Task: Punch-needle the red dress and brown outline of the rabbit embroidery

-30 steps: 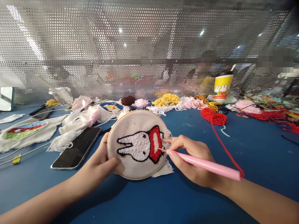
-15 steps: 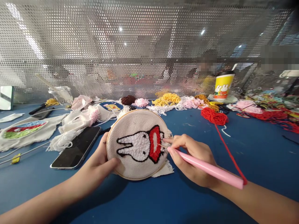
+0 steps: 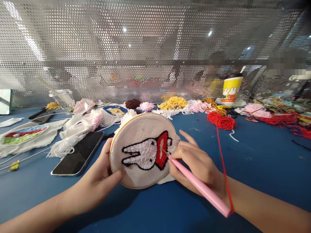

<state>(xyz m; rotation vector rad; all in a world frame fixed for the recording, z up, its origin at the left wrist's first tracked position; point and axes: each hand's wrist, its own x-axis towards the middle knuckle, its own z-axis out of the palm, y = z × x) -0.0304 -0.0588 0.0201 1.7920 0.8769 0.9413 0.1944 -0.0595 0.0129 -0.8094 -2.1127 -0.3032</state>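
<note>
My left hand grips the left edge of a round embroidery hoop, thumb in front and fingers behind. Stretched in the hoop is off-white cloth bearing a sideways white rabbit outlined in black, with a red garment. A narrow pale patch shows within the red. In my right hand is a pink punch needle, its metal tip touching that patch; my index finger points away past the hoop. Red yarn runs from the needle's back end to a red yarn bundle.
A phone lies left of the hoop, near other stitched cloths. Yellow yarn and other bundles line the table's back. A yellow cup stands back right. Behind rises a perforated metal panel.
The needle's back end has swung down and left, and its tip has shifted slightly. My right index finger has stretched out. The hoop is turned a little, and the pale patch looks narrower.
</note>
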